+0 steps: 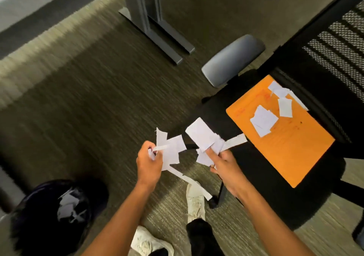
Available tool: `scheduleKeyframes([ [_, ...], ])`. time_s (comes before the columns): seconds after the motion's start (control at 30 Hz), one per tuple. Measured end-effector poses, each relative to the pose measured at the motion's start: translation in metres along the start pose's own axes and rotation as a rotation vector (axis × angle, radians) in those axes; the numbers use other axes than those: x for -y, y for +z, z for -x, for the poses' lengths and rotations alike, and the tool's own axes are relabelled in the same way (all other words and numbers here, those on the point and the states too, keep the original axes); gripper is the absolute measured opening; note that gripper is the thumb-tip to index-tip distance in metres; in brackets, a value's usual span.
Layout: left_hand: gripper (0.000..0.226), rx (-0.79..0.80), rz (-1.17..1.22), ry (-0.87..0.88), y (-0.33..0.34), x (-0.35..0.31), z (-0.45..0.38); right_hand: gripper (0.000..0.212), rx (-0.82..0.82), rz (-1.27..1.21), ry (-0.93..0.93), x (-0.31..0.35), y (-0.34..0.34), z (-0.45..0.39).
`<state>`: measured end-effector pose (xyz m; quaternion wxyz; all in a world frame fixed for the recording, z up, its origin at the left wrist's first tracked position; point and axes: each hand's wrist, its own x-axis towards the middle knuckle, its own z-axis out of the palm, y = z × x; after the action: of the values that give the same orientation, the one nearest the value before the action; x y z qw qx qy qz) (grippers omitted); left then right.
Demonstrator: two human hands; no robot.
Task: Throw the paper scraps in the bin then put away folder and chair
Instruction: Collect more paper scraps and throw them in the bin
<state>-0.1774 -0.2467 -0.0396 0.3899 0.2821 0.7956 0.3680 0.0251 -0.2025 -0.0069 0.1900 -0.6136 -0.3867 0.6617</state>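
My left hand (148, 162) grips a bunch of white paper scraps (170, 147) above the carpet. My right hand (224, 162) holds another bunch of white scraps (204, 137), close to the chair's front edge. An orange folder (285, 141) lies on the black seat of the office chair (222, 114) at the right, with several white scraps (264, 120) lying on it. A black bin (39, 226) stands at the lower left, with white scraps (68, 206) inside it. The view is motion-blurred.
A grey desk leg with a flat foot (157, 31) stands on the carpet at the top centre. The chair's grey armrest (232, 58) and mesh backrest (338, 45) are at the right. My white shoes (196, 202) are below my hands.
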Motion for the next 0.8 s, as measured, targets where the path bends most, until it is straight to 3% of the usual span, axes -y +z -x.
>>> scheduleKeyframes([
  [0.13,0.022,-0.116,-0.01,-0.07,-0.071,0.042,0.006,0.027,0.164,0.165,0.046,-0.008,0.077,0.003],
  [0.47,0.004,-0.351,-0.033,-0.261,-0.238,0.174,0.05,0.017,0.423,0.495,0.076,-0.061,0.284,0.02],
  [0.7,0.035,-0.542,0.141,-0.425,-0.312,0.261,0.071,0.016,0.462,0.627,0.096,-0.115,0.414,0.037],
  [0.8,0.042,-0.574,0.174,-0.448,-0.333,0.291,0.069,0.039,0.445,0.766,0.071,-0.14,0.461,0.043],
])
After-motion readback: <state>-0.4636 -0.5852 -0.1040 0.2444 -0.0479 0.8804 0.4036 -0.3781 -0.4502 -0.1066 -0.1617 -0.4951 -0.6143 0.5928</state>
